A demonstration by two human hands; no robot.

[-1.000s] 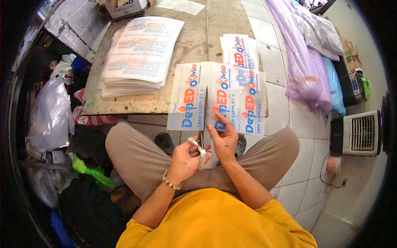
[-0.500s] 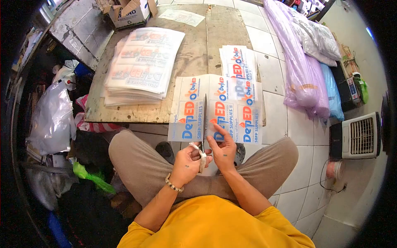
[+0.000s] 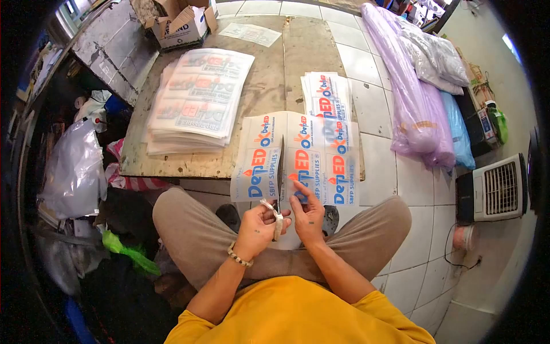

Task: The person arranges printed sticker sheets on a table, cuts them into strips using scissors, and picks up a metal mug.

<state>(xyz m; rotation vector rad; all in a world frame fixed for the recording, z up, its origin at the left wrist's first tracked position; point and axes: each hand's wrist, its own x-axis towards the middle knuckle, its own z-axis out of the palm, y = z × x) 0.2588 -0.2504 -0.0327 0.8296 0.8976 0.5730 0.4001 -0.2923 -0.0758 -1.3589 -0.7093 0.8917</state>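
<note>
My left hand [image 3: 255, 231] is closed around the white-wrapped handles of a pair of scissors [image 3: 278, 225]. Their dark blades point away from me, lying along the gap between the left and middle prints of a translucent sheet [image 3: 250, 163] with blue and orange "DepED OK" lettering. My right hand [image 3: 310, 222] pinches the sheet's near edge beside the scissors, index finger stretched over the middle print. The sheet's far part lies over the table, and its near part hangs past the edge above my lap. Under its far right corner are similar printed sheets [image 3: 318, 86].
A thick stack of printed sheets [image 3: 197, 86] lies on the worn wooden table [image 3: 266, 63], with a single sheet [image 3: 250, 34] farther back. A cardboard box [image 3: 182, 30] stands at the back left. Purple plastic rolls [image 3: 409, 109] and an air cooler [image 3: 497, 186] are to the right.
The view has shifted slightly, so the table and stacks sit a little lower. Both hands keep nearly the same hold on the scissors and sheet.
</note>
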